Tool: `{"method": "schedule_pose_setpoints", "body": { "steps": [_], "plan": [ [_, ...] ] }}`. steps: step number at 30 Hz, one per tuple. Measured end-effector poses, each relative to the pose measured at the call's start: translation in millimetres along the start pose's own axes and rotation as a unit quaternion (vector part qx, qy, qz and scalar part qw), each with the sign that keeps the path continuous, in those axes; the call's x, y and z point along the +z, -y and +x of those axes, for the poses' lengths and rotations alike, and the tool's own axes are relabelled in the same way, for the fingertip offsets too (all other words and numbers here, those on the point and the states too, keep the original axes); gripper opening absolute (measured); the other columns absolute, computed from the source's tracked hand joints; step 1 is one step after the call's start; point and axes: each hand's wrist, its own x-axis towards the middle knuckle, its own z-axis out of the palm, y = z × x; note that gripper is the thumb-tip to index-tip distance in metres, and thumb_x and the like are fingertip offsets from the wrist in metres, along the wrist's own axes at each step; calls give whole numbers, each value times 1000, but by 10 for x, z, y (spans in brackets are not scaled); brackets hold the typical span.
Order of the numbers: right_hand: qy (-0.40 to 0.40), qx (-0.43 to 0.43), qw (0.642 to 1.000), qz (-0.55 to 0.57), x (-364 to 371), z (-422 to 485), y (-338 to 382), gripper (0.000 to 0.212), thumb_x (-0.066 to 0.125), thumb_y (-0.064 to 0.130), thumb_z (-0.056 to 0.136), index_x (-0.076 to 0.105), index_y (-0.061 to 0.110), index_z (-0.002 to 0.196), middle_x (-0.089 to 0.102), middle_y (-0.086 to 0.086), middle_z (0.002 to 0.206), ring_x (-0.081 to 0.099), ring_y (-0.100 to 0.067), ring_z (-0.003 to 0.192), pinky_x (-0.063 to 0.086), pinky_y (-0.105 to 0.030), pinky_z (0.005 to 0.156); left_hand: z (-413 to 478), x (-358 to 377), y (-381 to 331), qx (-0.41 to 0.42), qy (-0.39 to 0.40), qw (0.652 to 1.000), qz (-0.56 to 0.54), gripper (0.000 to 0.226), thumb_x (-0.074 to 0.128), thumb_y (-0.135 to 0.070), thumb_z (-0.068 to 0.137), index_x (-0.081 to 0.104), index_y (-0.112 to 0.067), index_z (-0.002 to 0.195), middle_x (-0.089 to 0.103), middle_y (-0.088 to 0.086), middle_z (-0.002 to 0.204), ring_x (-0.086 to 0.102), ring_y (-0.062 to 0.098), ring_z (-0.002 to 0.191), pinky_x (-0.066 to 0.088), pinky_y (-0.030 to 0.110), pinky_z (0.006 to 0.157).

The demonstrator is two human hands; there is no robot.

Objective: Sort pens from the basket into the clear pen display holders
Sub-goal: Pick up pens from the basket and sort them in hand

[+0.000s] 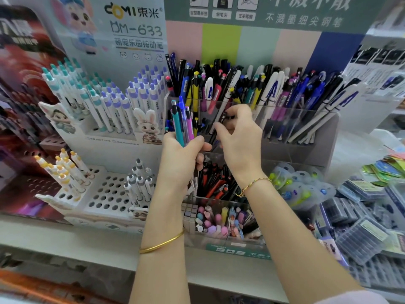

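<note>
The clear pen display holder (295,137) stands on a shelf (92,244) in stepped tiers. Its top tier is crowded with upright and leaning pens (252,88): black, blue, yellow, magenta, and several white ones with a large blue letter A. The tier below holds red and black pens (215,181), and the lowest front compartment holds pastel pens (215,222) in pink, lilac and yellow. To the left, a white perforated stand (105,194) carries white click pens with teal, purple, yellow and grey tops.

The left hand (184,159) is closed around a bundle of pens (183,121), teal, blue, purple and magenta, held upright in front of the holder's left end. The right hand (238,137) pinches a slim black pen (219,126) between thumb and fingers, tilted, at the front wall of the top tier. The hands are close together, almost touching. No basket is in view.
</note>
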Motion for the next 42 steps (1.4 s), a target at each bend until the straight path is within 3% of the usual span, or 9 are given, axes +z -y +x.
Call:
{"method": "schedule_pose_setpoints", "body": {
  "steps": [5, 8, 15, 21, 24, 27, 29, 35, 42],
  "plan": [
    [-10, 8, 995, -103, -2, 25, 19, 22, 64, 18, 90, 50, 8, 104, 55, 3, 83, 55, -20, 80, 45, -33, 68, -31, 0, -34, -16, 44, 998, -46, 15, 55, -13, 97, 50, -14, 110, 69, 1, 78, 60, 6, 57, 54, 22, 54],
    [-8, 44, 996, -79, -25, 25, -5, 22, 61, 12, 91, 42, 9, 101, 43, 10, 73, 49, -18, 74, 40, -31, 65, -27, 1, -27, -28, 54, 996, -68, 11, 55, -10, 96, 52, -14, 107, 70, 3, 78, 64, 8, 60, 56, 25, 58],
    [-10, 64, 998, -28, -122, -10, -63, 7, 54, 7, 93, 53, 12, 97, 51, 9, 80, 54, -15, 80, 41, -24, 70, -15, 11, 20, -33, 64, 997, -42, 20, 59, -10, 94, 54, -11, 114, 75, 8, 85, 70, 13, 69, 57, 25, 59],
    [52, 80, 993, 66, -145, -6, 48, 23, 60, 29, 93, 67, 16, 76, 62, 10, 68, 56, 0, 65, 45, -17, 64, -22, 34, 37, -24, 70, 997, -10, 16, 61, -7, 92, 61, -12, 108, 75, 5, 81, 69, 11, 68, 55, 21, 57],
    [89, 68, 991, 72, -162, 22, 65, 21, 64, 27, 90, 69, 14, 74, 60, 12, 65, 53, 2, 59, 45, -17, 63, -26, 43, 51, -26, 62, 998, -20, 15, 60, -5, 92, 62, -7, 107, 74, 8, 82, 72, 17, 73, 60, 28, 63],
    [-2, 65, 992, 107, -208, 75, 72, 17, 58, 22, 95, 64, 16, 80, 58, 7, 66, 54, 0, 52, 46, -18, 54, 5, 22, 70, -10, 27, 1000, -2, 7, 65, -7, 89, 65, -9, 96, 73, 15, 94, 72, 26, 89, 59, 45, 82],
    [-90, 62, 983, 147, -256, 115, 79, 15, 54, 20, 97, 61, 15, 85, 59, 2, 66, 57, -4, 51, 47, -21, 47, 17, 12, 62, -5, 2, 1000, 7, 8, 65, -6, 88, 65, -11, 94, 72, 13, 99, 71, 25, 94, 58, 44, 85],
    [-181, -53, 978, 92, -269, 133, 50, 13, 52, 24, 98, 54, 22, 85, 56, 7, 63, 61, -20, 58, 53, -44, 57, 3, 14, 57, 6, -20, 999, 31, 10, 61, -6, 91, 62, -13, 98, 72, 6, 95, 72, 13, 85, 59, 27, 71],
    [-35, -66, 997, -22, -173, 75, -68, 12, 63, 17, 91, 53, 10, 91, 59, -3, 75, 60, -24, 65, 53, -45, 62, -14, 43, 33, 18, -24, 998, 58, 9, 58, -8, 93, 61, -15, 99, 71, -2, 70, 54, 3, 47, 47, 16, 48]
  ]
}}
